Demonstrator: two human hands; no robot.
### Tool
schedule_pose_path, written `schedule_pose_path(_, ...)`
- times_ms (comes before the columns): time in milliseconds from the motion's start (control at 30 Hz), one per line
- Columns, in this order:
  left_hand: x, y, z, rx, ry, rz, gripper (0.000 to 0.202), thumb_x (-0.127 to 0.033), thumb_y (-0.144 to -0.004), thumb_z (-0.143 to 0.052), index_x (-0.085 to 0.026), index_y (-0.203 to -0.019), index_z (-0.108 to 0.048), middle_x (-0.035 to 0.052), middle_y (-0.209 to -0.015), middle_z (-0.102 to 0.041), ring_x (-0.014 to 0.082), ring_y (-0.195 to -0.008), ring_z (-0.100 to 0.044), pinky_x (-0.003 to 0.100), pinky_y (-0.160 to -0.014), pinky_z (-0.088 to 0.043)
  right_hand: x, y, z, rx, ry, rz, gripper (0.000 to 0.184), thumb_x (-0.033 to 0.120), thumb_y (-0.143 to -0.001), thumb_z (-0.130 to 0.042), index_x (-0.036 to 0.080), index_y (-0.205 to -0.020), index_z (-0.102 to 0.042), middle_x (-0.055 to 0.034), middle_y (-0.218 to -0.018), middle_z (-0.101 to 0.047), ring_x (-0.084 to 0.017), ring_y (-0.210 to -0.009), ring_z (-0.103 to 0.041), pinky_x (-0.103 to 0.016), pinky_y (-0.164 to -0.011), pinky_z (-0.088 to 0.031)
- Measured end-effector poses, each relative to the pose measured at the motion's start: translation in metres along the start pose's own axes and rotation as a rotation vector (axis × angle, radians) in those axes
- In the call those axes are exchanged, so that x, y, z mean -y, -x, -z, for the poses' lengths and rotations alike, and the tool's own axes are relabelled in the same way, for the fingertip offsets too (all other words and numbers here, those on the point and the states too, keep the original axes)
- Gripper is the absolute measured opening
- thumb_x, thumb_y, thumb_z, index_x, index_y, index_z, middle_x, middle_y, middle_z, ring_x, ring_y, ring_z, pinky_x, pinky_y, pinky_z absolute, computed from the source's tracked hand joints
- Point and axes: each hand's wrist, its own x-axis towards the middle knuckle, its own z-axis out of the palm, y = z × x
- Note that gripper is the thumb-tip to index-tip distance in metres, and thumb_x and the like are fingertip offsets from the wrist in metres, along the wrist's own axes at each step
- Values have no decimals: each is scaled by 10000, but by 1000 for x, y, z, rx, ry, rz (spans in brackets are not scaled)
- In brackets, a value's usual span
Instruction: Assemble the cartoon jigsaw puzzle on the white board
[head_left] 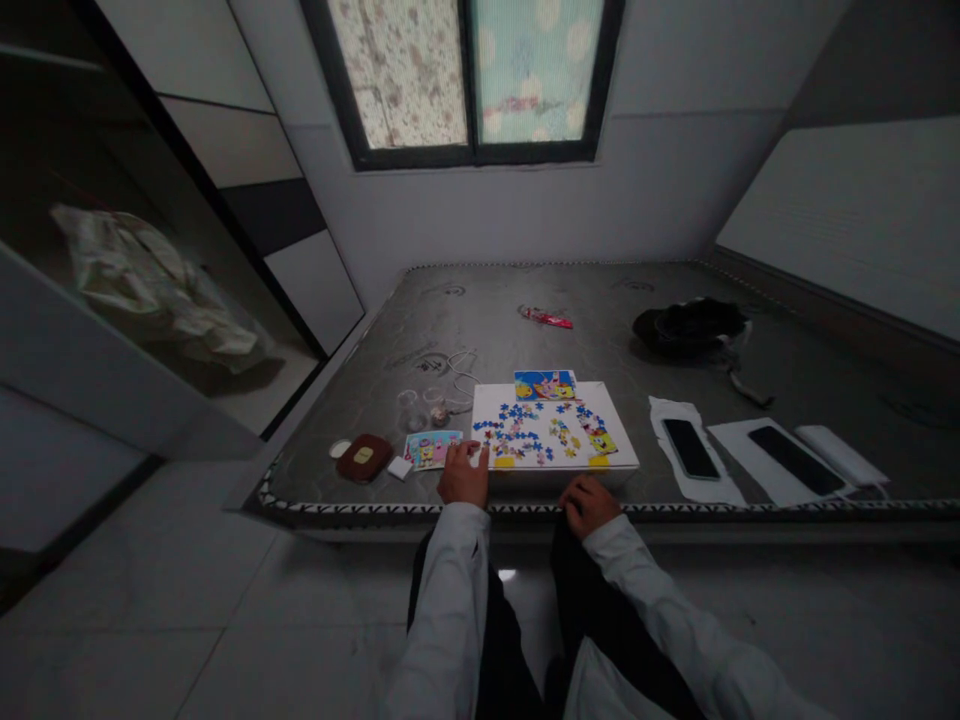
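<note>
My left hand (463,474) is at the front left corner of a white box (551,394), its thumb and forefinger apart, with nothing I can make out between them. Loose jigsaw pieces (521,430), many of them blue, lie scattered over the box top. A partly joined cartoon puzzle section (600,437) sits near the box's right edge. Behind the pieces is a cartoon picture card (545,385). Another cartoon card (431,450) lies just left of my left hand. Below the box's front edge, my right hand (590,505) rests near my knee, fingers curled in, apparently holding nothing.
A brown case (364,457), a small white square (400,467) and clear cups (411,410) lie to the left on the mattress (487,290). Rightward are two phones (690,447) (795,460) on white sheets and a black bag (694,327). A red packet (547,318) lies farther back.
</note>
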Motion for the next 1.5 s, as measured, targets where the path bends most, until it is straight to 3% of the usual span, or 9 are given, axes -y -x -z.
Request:
schedule_pose_path(267, 11, -13, -4, 23, 89, 207, 255, -433, -789, -652, -288, -997, -675, 5, -1016, -702, 209, -933, -632, 301, -780, -446, 0, 0, -1, 7, -20, -16, 203, 64, -697, -524, 208, -681, -666, -49, -782, -604, -186, -795, -542, -300, -749, -439)
schedule_pose_path(433, 18, -14, -2, 55, 143, 309, 213, -447, -772, -657, -297, -912, -715, -9, -945, -737, 237, -906, -651, 330, -782, -454, 2, -1, 0, -34, -31, -30, 204, 58, -678, -518, 203, -652, -659, -54, -766, -600, -184, -777, -541, -298, -732, -440)
schedule_pose_path(700, 19, -13, -10, -66, 241, 158, 196, -409, -790, -652, -285, -934, -702, -27, -876, -736, 177, -812, -650, 271, -734, -454, 4, -2, -5, -27, -28, -58, 198, 58, -663, -532, 208, -650, -661, -51, -771, -613, -186, -784, -536, -301, -738, -435)
schedule_pose_path(833, 20, -11, -20, -60, 236, 90, 220, -412, -813, -634, -290, -987, -690, -33, -864, -729, 161, -780, -645, 254, -700, -446, 5, -2, -5, -26, -25, -49, 200, 60, -671, -541, 213, -662, -670, -47, -781, -623, -188, -790, -539, -303, -735, -435)
schedule_pose_path(933, 19, -7, -25, -39, 212, 49, 204, -390, -841, -606, -286, -976, -719, -9, -940, -730, 170, -849, -649, 261, -755, -456, 6, -2, -5, -15, -43, -54, 202, 57, -668, -546, 214, -672, -672, -43, -793, -625, -187, -800, -545, -301, -740, -438)
schedule_pose_path(1033, 14, -2, -26, -26, 158, 55, 239, -404, -856, -584, -286, -995, -739, 24, -1011, -723, 198, -923, -643, 284, -801, -460, 5, 0, -5, -17, -61, -62, 200, 54, -667, -545, 211, -666, -669, -43, -794, -620, -183, -807, -545, -292, -747, -440)
schedule_pose_path(1200, 4, 4, -20, 13, 25, 111, 276, -444, -861, -553, -300, -1002, -741, 47, -1051, -694, 224, -910, -628, 307, -758, -458, 0, 5, -4, -22, -51, -86, 191, 60, -680, -545, 208, -667, -664, -45, -796, -615, -181, -806, -541, -293, -755, -437)
schedule_pose_path(1500, -5, 9, -22, -19, 15, 134, 226, -382, -868, -543, -269, -972, -708, 65, -1031, -649, 211, -881, -614, 298, -715, -443, 5, 4, 0, 0, -8, -103, 189, 64, -692, -553, 207, -675, -674, -48, -798, -620, -187, -825, -550, -291, -762, -441)
